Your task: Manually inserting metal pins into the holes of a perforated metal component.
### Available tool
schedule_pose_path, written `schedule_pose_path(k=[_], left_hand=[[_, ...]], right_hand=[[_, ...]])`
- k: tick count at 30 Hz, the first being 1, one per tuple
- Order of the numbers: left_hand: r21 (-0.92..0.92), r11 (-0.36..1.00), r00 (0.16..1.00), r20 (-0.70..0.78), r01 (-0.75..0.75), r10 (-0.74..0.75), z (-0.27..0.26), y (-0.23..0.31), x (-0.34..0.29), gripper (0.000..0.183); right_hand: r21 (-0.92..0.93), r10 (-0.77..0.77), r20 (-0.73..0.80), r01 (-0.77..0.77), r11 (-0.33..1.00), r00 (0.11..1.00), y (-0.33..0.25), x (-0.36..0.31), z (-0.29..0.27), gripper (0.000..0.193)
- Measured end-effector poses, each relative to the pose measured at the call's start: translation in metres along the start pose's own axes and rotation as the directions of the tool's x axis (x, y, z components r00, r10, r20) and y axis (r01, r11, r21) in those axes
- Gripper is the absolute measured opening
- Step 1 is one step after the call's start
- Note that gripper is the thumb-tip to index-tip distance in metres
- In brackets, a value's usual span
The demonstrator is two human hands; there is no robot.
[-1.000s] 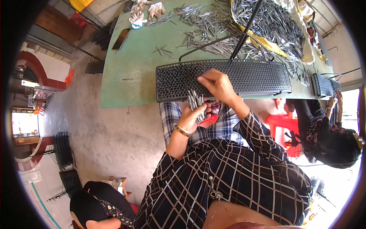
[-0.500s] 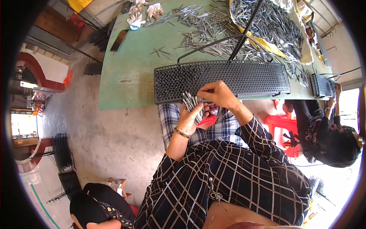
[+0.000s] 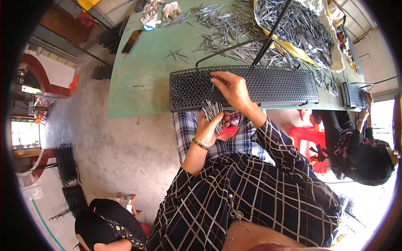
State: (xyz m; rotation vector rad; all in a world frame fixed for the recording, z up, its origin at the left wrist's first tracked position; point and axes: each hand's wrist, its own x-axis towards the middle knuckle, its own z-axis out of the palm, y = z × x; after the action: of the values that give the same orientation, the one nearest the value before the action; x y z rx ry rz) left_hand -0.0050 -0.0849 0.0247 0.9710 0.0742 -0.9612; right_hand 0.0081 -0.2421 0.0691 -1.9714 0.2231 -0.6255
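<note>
A long black perforated tray (image 3: 276, 85) lies along the near edge of a green table (image 3: 142, 83). My right hand (image 3: 230, 88) rests on the tray's left half, pinching a thin metal pin over the holes. My left hand (image 3: 211, 125) is below the table edge, gripping a bundle of metal pins (image 3: 211, 111) that fans upward. A bracelet sits on my left wrist. My lap and checked sleeves fill the lower middle of the view.
Heaps of loose metal pins (image 3: 293, 29) cover the far right of the table, with white gloves (image 3: 161, 10) and a dark phone (image 3: 132, 41) at the far left. Another person (image 3: 356, 146) sits at the right by a red stool (image 3: 307, 136); a third person (image 3: 104, 226) is lower left.
My right hand has moved from the bundle in my left hand up and left onto the tray, carrying a pin. My left hand has stayed below the table edge.
</note>
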Motion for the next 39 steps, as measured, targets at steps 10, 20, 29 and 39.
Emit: schedule_pose_path(k=[10, 20, 29, 39], left_hand=[[-0.041, 0.999, 1.0, -0.009, -0.001, 0.001, 0.001, -0.001, -0.004, 0.021], [-0.055, 0.998, 0.999, -0.028, 0.024, -0.026, -0.002, -0.002, -0.003, 0.02], [-0.108, 0.994, 1.0, -0.013, -0.005, 0.003, 0.001, 0.001, -0.001, 0.023], [-0.171, 0.985, 1.0, -0.02, -0.023, 0.02, 0.0, -0.002, 0.001, 0.021]], right_hand=[[-0.3, -0.393, 0.087, 0.4, 0.866, 0.916, 0.025, -0.004, 0.012, 0.017], [-0.393, -0.444, 0.124, 0.455, 0.799, 0.887, 0.025, -0.007, 0.007, 0.016], [-0.084, 0.181, 0.451, -0.16, 0.983, 0.874, 0.003, -0.028, -0.025, 0.02], [0.159, 0.323, 0.387, -0.407, 0.899, 0.864, 0.009, -0.021, -0.024, 0.024]])
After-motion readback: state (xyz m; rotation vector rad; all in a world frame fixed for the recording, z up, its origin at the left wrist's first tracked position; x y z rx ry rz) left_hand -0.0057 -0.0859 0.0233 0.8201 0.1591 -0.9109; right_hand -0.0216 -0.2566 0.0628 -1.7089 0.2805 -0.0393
